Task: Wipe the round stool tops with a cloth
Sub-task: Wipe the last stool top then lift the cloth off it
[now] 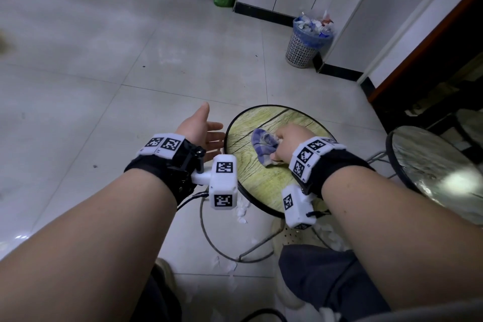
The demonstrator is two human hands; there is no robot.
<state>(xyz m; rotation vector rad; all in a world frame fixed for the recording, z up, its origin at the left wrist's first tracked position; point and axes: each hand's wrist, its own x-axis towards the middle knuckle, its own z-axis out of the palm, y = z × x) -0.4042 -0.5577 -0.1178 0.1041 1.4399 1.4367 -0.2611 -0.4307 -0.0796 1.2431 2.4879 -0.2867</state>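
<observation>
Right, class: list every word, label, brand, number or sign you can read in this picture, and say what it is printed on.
No readable words, brands or numbers.
Left wrist band: black-and-white square code markers, with tiny characters beside them too small to read.
Right wrist band: the same kind of markers, tiny print illegible.
White blocks below each wrist: code markers only.
Rubbish in the waste basket: wrappers too blurred to read.

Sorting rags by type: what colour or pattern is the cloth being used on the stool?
The cloth is blue-purple and white, seemingly striped; head view, in the right hand.
</observation>
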